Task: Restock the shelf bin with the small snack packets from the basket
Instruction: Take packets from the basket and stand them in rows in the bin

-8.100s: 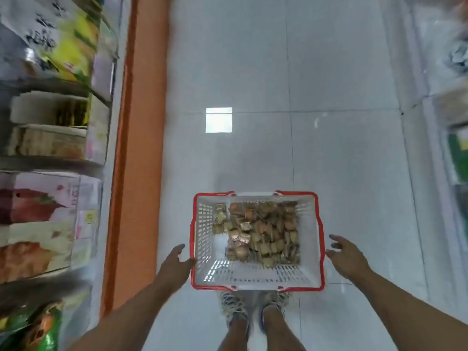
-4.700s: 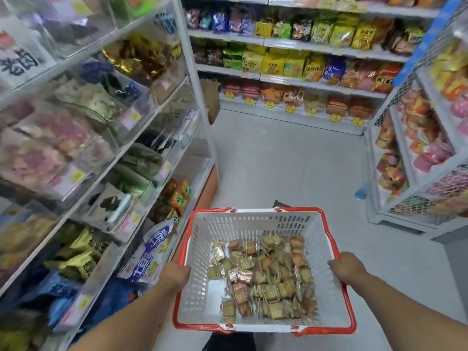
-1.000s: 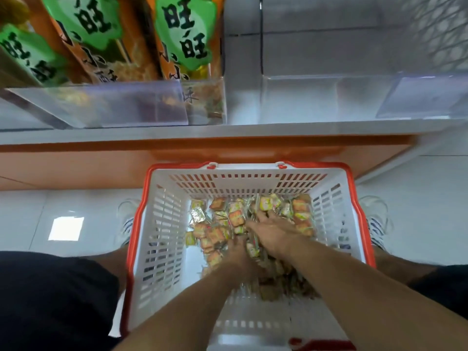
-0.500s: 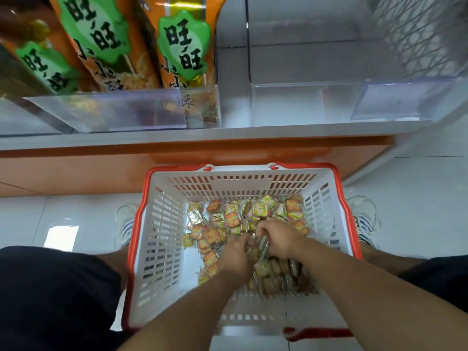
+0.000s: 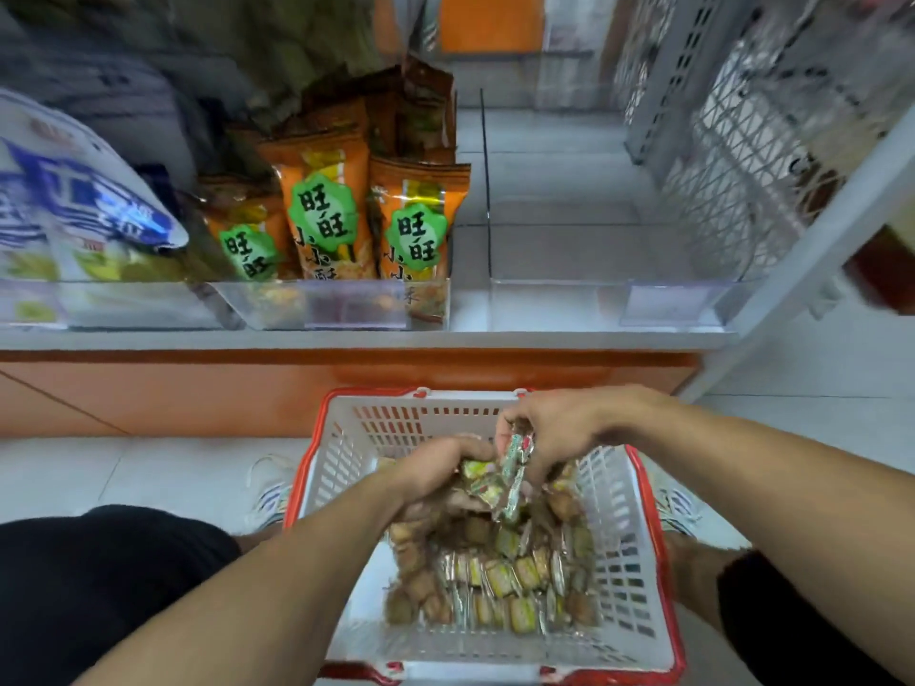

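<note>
Head view is showing the scooping step in hand: the left hand (image 5: 435, 470) and right hand (image 5: 554, 433) are gathering a bunch of small snack packets (image 5: 500, 480) above the white basket (image 5: 638, 601), which is sitting on the floor just below the shelf. Both sets of fingers are curling closed around the bunch, with many more packets lying loose in the basket. Next, judging by the layout, the load is needing a lift up into the clear bin (image 5: 554, 302), which is standing bare beside the orange bags (image 5: 411, 225).

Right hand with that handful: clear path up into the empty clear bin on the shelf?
Probably yes. The right hand grips snack packets over the basket; the bin lies open-topped directly beyond, nothing between.
</note>
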`<action>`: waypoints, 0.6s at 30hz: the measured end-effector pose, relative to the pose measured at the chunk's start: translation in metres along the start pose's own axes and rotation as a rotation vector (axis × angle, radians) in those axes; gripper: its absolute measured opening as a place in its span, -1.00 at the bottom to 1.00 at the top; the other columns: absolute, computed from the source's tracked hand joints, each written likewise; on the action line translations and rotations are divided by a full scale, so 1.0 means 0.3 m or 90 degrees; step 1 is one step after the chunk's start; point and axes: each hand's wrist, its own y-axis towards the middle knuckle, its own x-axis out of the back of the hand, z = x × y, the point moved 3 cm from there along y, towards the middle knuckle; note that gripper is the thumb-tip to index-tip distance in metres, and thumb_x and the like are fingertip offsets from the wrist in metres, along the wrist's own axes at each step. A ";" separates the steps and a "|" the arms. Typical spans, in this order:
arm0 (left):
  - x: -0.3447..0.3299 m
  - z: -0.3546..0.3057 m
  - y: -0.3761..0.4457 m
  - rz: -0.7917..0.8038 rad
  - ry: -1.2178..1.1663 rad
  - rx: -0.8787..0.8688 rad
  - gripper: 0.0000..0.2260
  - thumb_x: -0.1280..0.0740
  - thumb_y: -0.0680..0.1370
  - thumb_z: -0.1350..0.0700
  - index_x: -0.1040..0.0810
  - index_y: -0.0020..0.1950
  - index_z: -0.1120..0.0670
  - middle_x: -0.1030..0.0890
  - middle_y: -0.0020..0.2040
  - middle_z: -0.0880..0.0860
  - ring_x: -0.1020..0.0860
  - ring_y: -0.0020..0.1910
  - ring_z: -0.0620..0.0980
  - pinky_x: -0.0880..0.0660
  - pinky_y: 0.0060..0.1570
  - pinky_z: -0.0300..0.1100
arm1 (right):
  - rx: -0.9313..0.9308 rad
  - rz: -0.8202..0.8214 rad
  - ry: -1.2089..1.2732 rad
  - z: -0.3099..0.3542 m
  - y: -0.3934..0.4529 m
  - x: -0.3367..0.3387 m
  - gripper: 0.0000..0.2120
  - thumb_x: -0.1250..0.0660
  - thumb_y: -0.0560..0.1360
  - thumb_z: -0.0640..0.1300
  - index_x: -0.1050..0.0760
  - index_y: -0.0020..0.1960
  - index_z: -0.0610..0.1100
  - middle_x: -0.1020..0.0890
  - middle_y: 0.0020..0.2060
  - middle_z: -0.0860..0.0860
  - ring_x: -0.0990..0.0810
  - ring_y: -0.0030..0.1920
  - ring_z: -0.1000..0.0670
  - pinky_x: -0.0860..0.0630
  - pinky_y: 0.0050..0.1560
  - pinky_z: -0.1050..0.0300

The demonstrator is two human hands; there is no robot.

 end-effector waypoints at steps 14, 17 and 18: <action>-0.042 -0.489 -0.405 0.002 0.170 -0.278 -0.53 -0.22 0.62 0.38 -0.54 0.30 -0.16 -0.73 -0.02 0.18 -0.65 -0.38 0.05 -0.55 -0.45 -0.18 | 0.160 -0.164 0.695 0.195 -0.234 0.248 -0.72 -0.54 0.37 -0.17 -0.68 0.08 -0.10 -0.73 0.04 -0.09 -0.73 -0.01 0.00 -0.67 -0.14 0.13; -0.045 -0.504 -0.403 -0.039 0.048 -0.248 -0.62 -0.19 0.65 0.36 -0.60 0.29 -0.02 -0.72 0.10 0.19 -0.71 -0.28 0.04 -0.59 -0.43 -0.15 | 0.150 -0.153 0.732 0.207 -0.214 0.249 -0.71 -0.54 0.34 -0.14 -0.71 0.06 -0.10 -0.72 0.05 -0.08 -0.73 0.01 0.00 -0.67 -0.15 0.14; -0.048 -0.502 -0.396 -0.052 0.015 -0.233 -0.65 -0.19 0.66 0.33 -0.62 0.26 0.01 -0.74 0.08 0.17 -0.72 -0.23 0.03 -0.61 -0.41 -0.13 | 0.149 -0.150 0.737 0.210 -0.210 0.246 -0.72 -0.54 0.34 -0.14 -0.71 0.05 -0.11 -0.72 0.05 -0.09 -0.73 0.01 -0.01 -0.67 -0.15 0.14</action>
